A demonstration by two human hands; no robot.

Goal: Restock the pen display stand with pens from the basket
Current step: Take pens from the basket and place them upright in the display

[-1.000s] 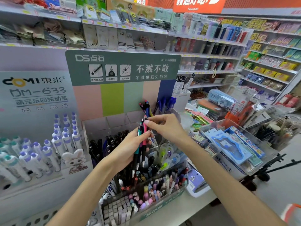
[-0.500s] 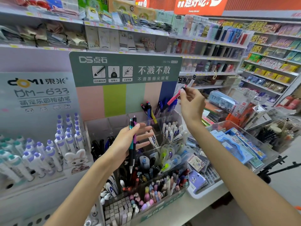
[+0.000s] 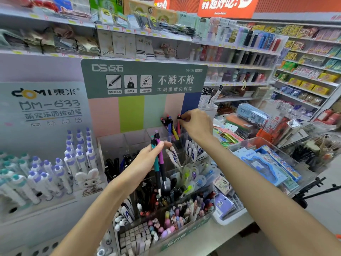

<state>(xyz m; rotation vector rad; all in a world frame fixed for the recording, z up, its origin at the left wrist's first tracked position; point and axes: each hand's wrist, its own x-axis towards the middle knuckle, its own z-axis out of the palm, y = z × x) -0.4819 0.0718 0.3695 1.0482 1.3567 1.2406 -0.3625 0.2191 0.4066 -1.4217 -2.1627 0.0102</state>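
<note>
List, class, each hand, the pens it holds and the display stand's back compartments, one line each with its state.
left hand: gripping two pens
teal pen: upright, held
purple pen: upright, held
right hand: pinching the red pen's top
red pen: standing in the compartment
back compartments: mostly unfilled

rabbit figurine [image 3: 88, 179], orange sign [image 3: 227, 6], stocked shelves [image 3: 239, 52]

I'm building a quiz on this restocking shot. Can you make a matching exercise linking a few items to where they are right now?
Things:
1. teal pen
2. red pen
3. white rabbit figure
4. green sign

Places:
A. in front of the purple-capped pens
B. in the left hand, beside a purple pen
C. top of the display stand
D. under the right hand, in the stand's rear compartment

Pairs: 1-B, 2-D, 3-A, 4-C
</note>
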